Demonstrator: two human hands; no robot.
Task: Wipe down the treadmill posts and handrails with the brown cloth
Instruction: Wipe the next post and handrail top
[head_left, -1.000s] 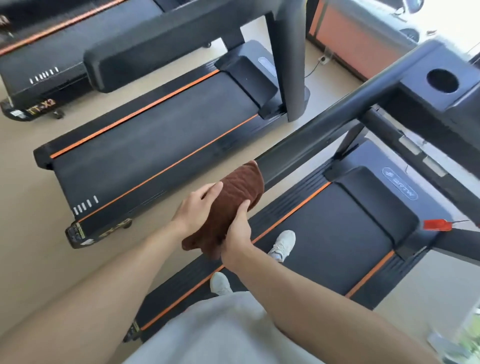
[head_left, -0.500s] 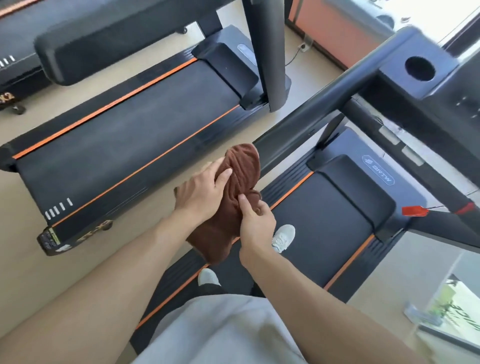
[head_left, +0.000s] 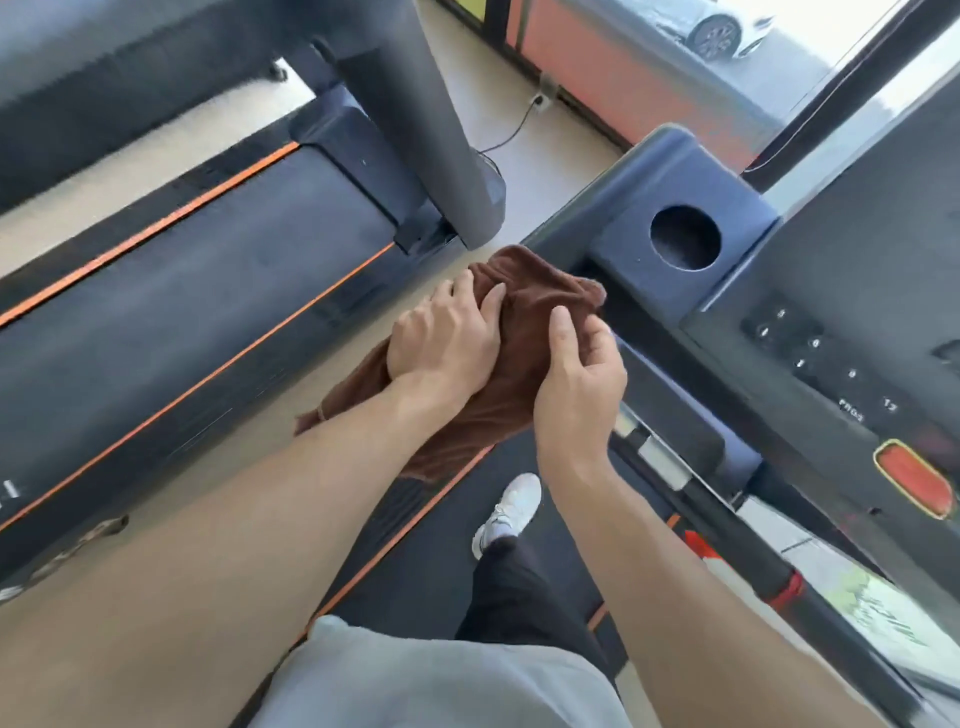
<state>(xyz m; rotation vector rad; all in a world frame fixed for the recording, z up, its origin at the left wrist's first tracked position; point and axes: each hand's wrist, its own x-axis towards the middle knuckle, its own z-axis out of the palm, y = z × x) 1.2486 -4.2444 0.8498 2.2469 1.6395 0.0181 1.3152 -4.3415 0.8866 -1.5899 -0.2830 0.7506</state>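
Note:
The brown cloth (head_left: 524, 306) is draped over the black handrail of the treadmill I stand on, right beside the console corner with its round cup hole (head_left: 684, 238). My left hand (head_left: 444, 340) presses flat on the cloth from the left side. On the right edge of the cloth, my right hand (head_left: 584, 374) pinches it with thumb and fingers. Most of the handrail under the cloth is hidden; a loose end of cloth hangs down at the lower left.
The console panel (head_left: 831, 364) with buttons and a red stop key (head_left: 914, 478) fills the right. A neighbouring treadmill's grey post (head_left: 441, 130) and belt (head_left: 208, 291) lie left. My white shoe (head_left: 511, 506) rests on the belt below. A window stands beyond.
Both hands slid the cloth up the handrail to the console corner. The view moved forward, so the console now fills the right side.

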